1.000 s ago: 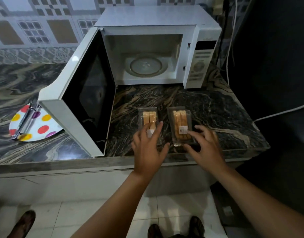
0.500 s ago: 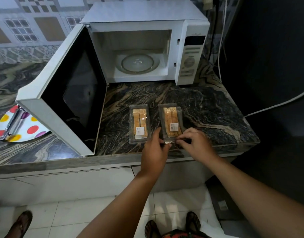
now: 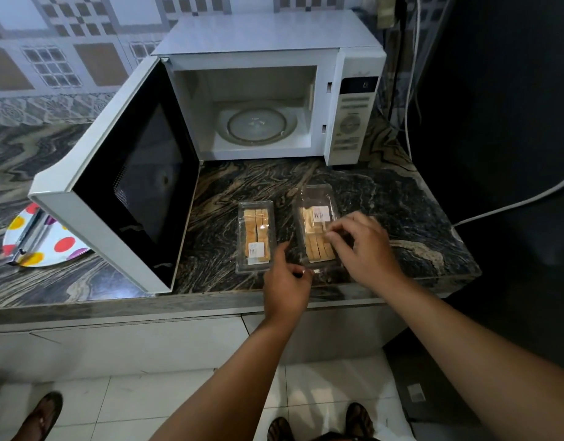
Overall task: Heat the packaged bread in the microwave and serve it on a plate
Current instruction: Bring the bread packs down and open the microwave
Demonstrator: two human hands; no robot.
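Two clear plastic bread packages lie on the dark marble counter in front of the white microwave. The left bread package is closed and untouched. The right bread package has its labelled lid raised away from me. My left hand pinches the near edge of the right package. My right hand reaches over it, fingertips on the lid and bread sticks. The microwave door stands wide open to the left, and the glass turntable is bare. A dotted plate sits behind the door.
Metal tongs lie on the dotted plate at the counter's left. White cables hang along the dark wall on the right. The counter edge runs just below my hands. Sandalled feet show on the tiled floor.
My left hand left the left package and joined my right hand on the right package. The right package's lid has swung up and open.
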